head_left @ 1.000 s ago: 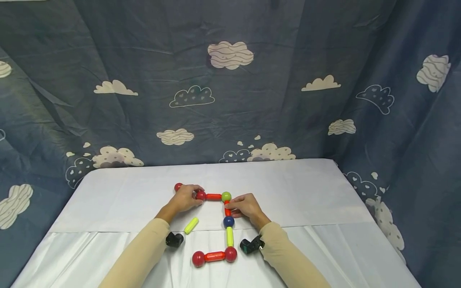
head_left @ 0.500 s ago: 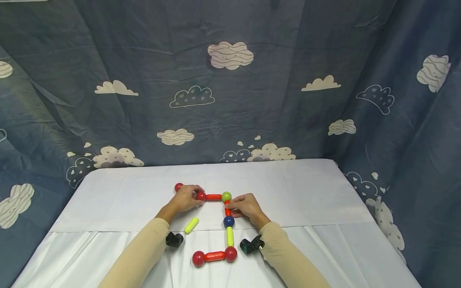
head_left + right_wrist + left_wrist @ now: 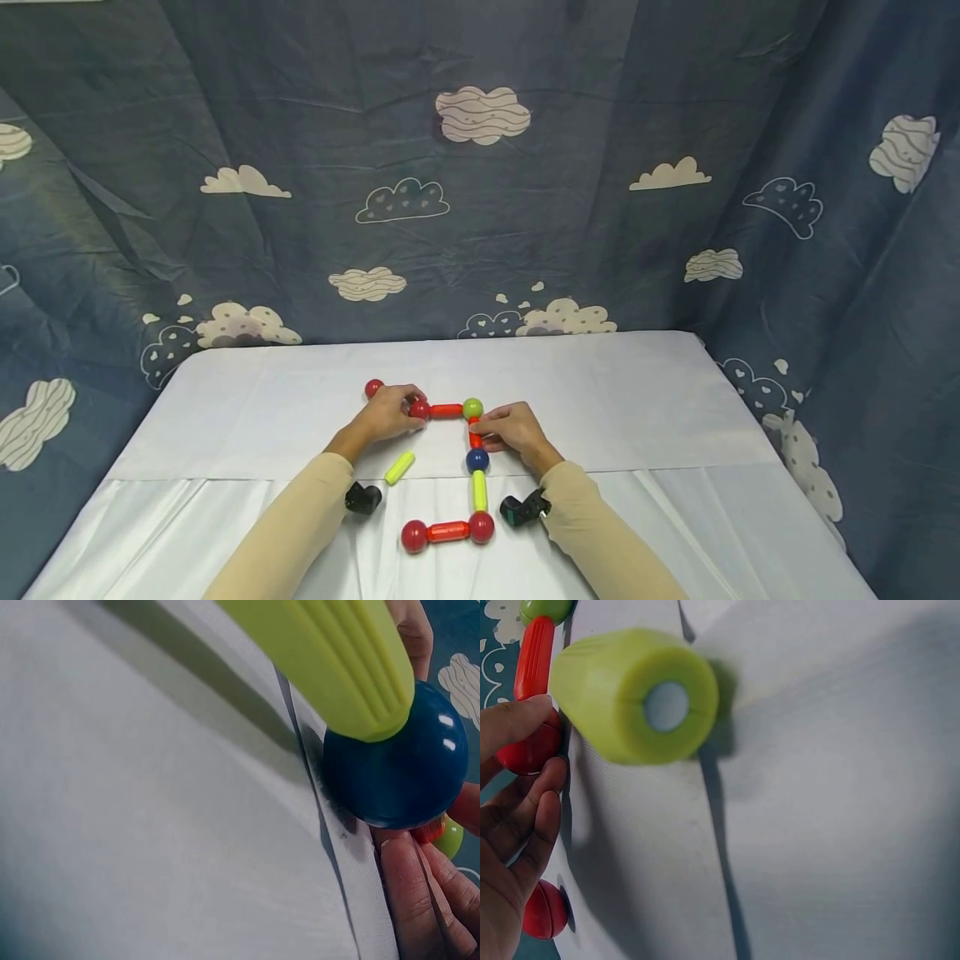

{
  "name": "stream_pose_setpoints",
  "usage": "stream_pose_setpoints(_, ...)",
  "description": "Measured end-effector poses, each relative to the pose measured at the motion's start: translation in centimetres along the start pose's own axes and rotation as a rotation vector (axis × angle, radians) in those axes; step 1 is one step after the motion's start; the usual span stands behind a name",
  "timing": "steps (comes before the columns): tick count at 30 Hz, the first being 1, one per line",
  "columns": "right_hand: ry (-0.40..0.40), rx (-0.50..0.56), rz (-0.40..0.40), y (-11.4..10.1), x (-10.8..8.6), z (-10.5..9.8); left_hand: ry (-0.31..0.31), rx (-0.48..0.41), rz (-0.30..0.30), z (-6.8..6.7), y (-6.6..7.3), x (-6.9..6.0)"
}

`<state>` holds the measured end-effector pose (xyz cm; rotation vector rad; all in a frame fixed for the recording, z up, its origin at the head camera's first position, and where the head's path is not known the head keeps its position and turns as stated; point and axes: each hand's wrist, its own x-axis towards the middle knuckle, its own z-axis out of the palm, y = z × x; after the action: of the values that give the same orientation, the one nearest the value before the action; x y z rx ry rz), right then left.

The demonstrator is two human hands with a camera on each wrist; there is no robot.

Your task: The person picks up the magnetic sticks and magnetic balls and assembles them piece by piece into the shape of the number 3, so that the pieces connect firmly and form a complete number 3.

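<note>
A chain of balls and rods lies on the white cloth. My left hand point(image 3: 390, 414) grips a red ball point(image 3: 420, 410) at the chain's far left end, thumb and fingers around it. From that ball a red rod point(image 3: 447, 411) leads to a green ball point(image 3: 472, 408). My right hand point(image 3: 513, 432) pinches another red rod point(image 3: 475, 437), between the green ball and a blue ball point(image 3: 477, 460). A yellow-green rod point(image 3: 479, 492) joins the blue ball to a red ball point(image 3: 482, 527). There a red rod point(image 3: 448, 532) ends at another red ball point(image 3: 414, 537).
A loose yellow-green rod point(image 3: 400, 468) lies between my forearms; its pale round end faces the left wrist view. Another loose red ball point(image 3: 373, 388) sits behind my left hand. The white-covered table point(image 3: 600, 400) meets a dark cloud-patterned curtain point(image 3: 570, 242) at its back.
</note>
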<state>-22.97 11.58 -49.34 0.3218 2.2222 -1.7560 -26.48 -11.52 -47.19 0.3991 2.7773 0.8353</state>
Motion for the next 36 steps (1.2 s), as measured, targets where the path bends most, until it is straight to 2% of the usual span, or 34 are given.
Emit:
stream_pose_setpoints(6, 0.008, -0.005, 0.005, 0.0, -0.1, 0.0, 0.001, -0.008, 0.004, 0.2, -0.1, 0.0)
stream_pose_setpoints(13, -0.01, 0.019, -0.007, -0.1, -0.1, 0.2, 0.0, -0.026, 0.0, -0.2, -0.4, -0.8)
stream_pose_setpoints(22, -0.008, 0.032, -0.011, 0.1, 0.0, 0.0, -0.004, -0.071, -0.009, -0.8, -0.9, -2.4)
stream_pose_setpoints(29, -0.003, 0.036, -0.01, -0.1, 0.4, -0.2, -0.001, -0.092, 0.011, -1.2, -1.2, -3.7)
stream_pose_setpoints(36, -0.001, 0.025, 0.003, 0.0, 0.3, 0.0, -0.045, -0.101, 0.023, -1.2, -1.4, -5.4)
